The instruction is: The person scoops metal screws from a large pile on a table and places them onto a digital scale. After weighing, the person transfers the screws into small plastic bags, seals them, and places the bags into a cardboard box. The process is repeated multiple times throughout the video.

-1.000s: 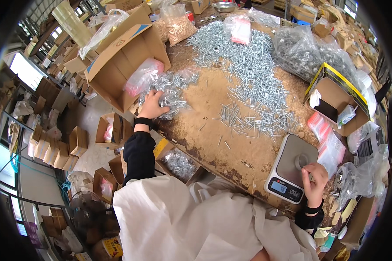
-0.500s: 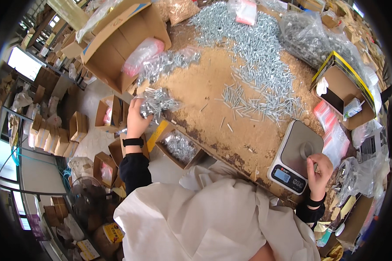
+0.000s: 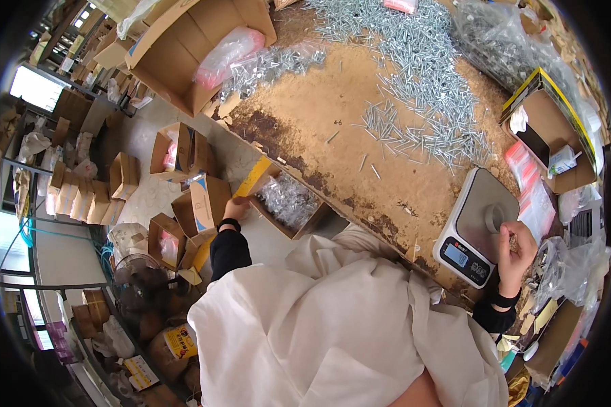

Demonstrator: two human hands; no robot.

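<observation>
My left hand [image 3: 236,206] reaches down below the table edge and rests against the yellow flap [image 3: 254,178] of an open box [image 3: 312,218] that holds clear bags of screws [image 3: 288,199]. Whether its fingers grip the flap is unclear. My right hand [image 3: 514,252] sits at the right edge of a grey digital scale [image 3: 472,203], fingers curled around what looks like a few small screws. A small round object [image 3: 493,217] lies on the scale's platform beside that hand.
A wide pile of loose silver screws [image 3: 421,61] covers the far side of the brown table [image 3: 319,115]. A large cardboard box [image 3: 176,41] with a pink bag stands at the left, a yellow-rimmed box [image 3: 546,115] at the right. Small cartons [image 3: 200,203] crowd the floor.
My left hand has come off the table, carrying a bag of screws down to the box below the edge; the bag is out of its grasp. My right hand stays at the scale.
</observation>
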